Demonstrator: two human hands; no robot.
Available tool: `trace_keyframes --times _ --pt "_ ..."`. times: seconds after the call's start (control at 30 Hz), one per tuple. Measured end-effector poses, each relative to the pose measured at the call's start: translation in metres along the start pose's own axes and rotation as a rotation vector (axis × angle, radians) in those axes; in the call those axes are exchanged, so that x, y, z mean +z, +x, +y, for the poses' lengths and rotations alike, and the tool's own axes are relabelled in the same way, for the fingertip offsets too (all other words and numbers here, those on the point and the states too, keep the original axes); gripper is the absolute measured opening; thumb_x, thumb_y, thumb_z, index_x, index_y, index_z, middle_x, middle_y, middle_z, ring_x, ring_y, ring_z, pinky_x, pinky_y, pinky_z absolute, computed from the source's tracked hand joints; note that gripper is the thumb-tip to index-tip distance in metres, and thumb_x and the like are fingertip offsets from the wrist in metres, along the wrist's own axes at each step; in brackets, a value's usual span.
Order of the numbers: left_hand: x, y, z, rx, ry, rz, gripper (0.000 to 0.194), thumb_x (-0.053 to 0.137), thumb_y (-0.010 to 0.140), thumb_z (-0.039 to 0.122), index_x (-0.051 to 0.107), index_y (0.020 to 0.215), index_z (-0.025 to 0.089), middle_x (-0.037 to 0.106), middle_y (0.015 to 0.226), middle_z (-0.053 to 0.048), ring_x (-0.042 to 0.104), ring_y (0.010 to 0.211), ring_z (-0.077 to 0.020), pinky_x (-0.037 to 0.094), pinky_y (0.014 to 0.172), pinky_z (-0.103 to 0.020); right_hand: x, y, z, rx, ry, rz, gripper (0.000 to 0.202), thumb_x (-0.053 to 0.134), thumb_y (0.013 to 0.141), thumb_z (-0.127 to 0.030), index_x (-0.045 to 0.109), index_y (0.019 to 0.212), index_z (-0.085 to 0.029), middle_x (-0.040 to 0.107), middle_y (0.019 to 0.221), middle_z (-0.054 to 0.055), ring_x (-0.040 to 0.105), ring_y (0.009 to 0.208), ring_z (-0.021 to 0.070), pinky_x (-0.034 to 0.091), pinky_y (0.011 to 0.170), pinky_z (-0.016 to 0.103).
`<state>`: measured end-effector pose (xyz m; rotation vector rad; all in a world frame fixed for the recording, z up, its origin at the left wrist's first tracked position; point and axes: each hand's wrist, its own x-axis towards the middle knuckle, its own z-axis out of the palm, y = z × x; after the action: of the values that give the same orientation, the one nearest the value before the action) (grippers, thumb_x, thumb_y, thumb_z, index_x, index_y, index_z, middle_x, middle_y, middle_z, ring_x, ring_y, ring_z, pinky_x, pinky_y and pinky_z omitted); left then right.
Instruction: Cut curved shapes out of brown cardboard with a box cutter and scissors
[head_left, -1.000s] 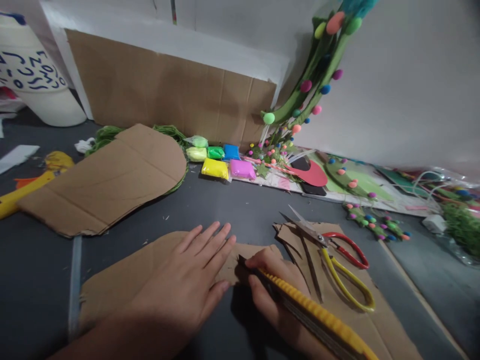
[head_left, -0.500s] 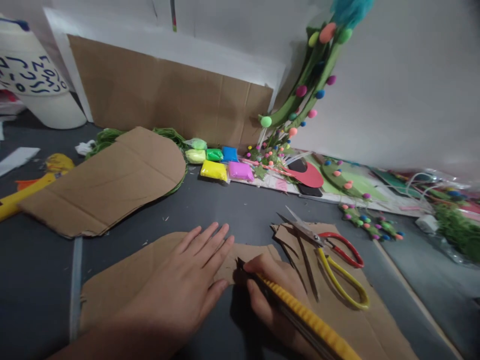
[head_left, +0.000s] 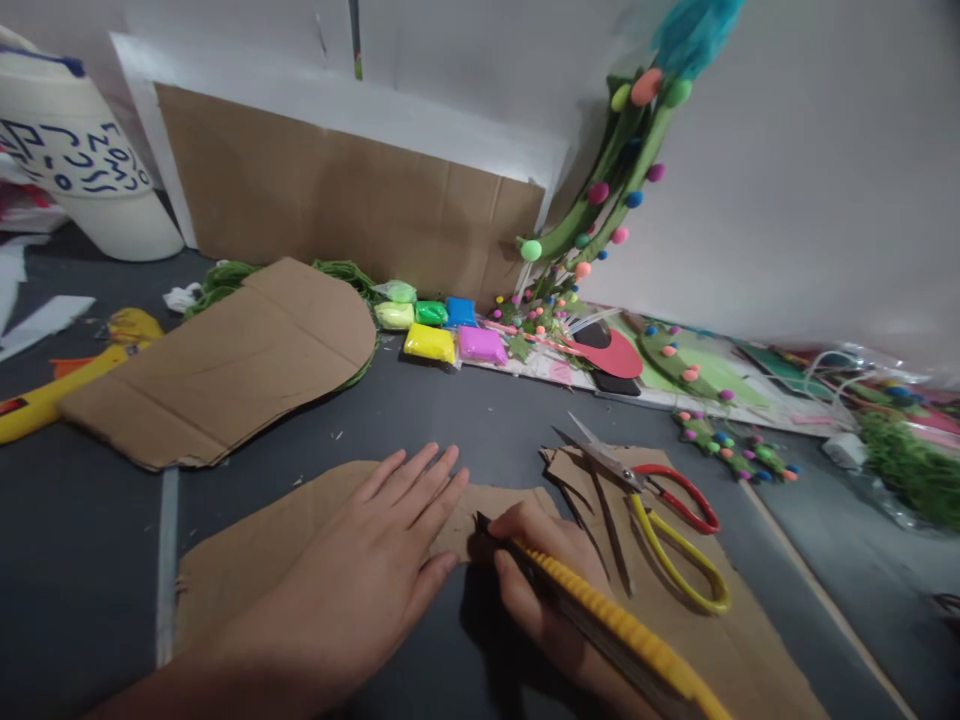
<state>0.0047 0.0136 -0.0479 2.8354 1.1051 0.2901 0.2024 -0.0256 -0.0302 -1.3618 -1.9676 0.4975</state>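
Flat on a curved-edged piece of cardboard point(head_left: 292, 510) lies my left hand point(head_left: 367, 560), its fingers stretched out. My right hand point(head_left: 540, 570) is wrapped round a yellow utility knife point(head_left: 600, 610) with a dark blade. The blade tip touches or nearly touches the cardboard just right of my left fingers. Beside my right hand, scissors point(head_left: 637, 490) with one red and one yellow handle rest half open on another cardboard sheet point(head_left: 742, 620) with cut strips at its top.
A rounded cardboard cutout point(head_left: 247, 360) lies at left by a yellow tool point(head_left: 67, 395). Colourful clay packets point(head_left: 430, 343) sit at the middle back. Behind are a leaning cardboard panel point(head_left: 337, 180), a white bottle point(head_left: 90, 160) and a green pompom decoration point(head_left: 607, 200).
The view has shifted slightly, so the background sits a little lower and the left side further right. Both hands keep nearly the same pose and place on the cardboard.
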Motion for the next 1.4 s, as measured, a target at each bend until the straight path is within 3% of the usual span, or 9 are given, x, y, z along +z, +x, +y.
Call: trace_keyframes --times 0.27,0.57,0.83,1.07,1.4 --pt "-0.0018 -0.0026 0.0001 -0.008 0.024 -0.031 0.054 0.035 0.098 0.042 0.032 0.147 0.021 0.025 0.156 -0.004 0.028 0.142 -0.0267 0.033 0.112 -0.049 -0.0062 0.0023 -0.0006 0.123 0.077 -0.002 0.008 0.047 0.078 -0.021 0.055 0.079 -0.021 0.059 0.059 -0.003 0.056 0.050 0.0125 0.043 0.049 0.021" --pt "-0.0079 0.0041 0.0013 -0.018 -0.009 -0.091 0.053 0.035 0.098 0.041 0.034 0.146 0.019 0.027 0.155 -0.004 0.029 0.141 -0.0274 0.034 0.111 -0.052 -0.0003 -0.0005 0.0012 0.026 -0.028 -0.023 0.009 0.047 0.079 -0.017 0.052 0.080 -0.023 0.064 0.061 -0.003 0.060 0.050 0.0131 0.045 0.050 0.022" --pt "-0.0048 -0.0001 0.0013 -0.026 -0.006 -0.071 0.053 0.035 0.098 0.041 0.032 0.147 0.020 0.025 0.156 -0.004 0.027 0.142 -0.0266 0.031 0.113 -0.050 -0.0063 -0.0001 0.0004 0.062 0.031 -0.012 0.009 0.045 0.079 -0.018 0.053 0.082 -0.023 0.063 0.059 -0.003 0.062 0.052 0.0142 0.047 0.050 0.022" --pt "-0.0055 0.0003 0.0014 -0.008 0.005 -0.048 0.053 0.036 0.098 0.040 0.034 0.146 0.018 0.028 0.155 -0.005 0.030 0.141 -0.0272 0.033 0.111 -0.050 -0.0010 -0.0009 -0.0002 -0.029 -0.011 0.018 0.012 0.047 0.077 -0.014 0.051 0.082 -0.024 0.064 0.061 -0.004 0.061 0.050 0.0127 0.046 0.050 0.020" --pt "-0.0018 -0.0010 -0.0002 0.004 -0.021 0.007 0.052 0.041 0.097 0.037 0.036 0.146 0.020 0.033 0.154 -0.006 0.033 0.140 -0.0268 0.031 0.111 -0.049 -0.0014 -0.0050 0.0055 0.055 0.066 0.011 0.010 0.046 0.078 -0.017 0.053 0.082 -0.022 0.061 0.060 -0.004 0.058 0.052 0.0130 0.044 0.052 0.021"
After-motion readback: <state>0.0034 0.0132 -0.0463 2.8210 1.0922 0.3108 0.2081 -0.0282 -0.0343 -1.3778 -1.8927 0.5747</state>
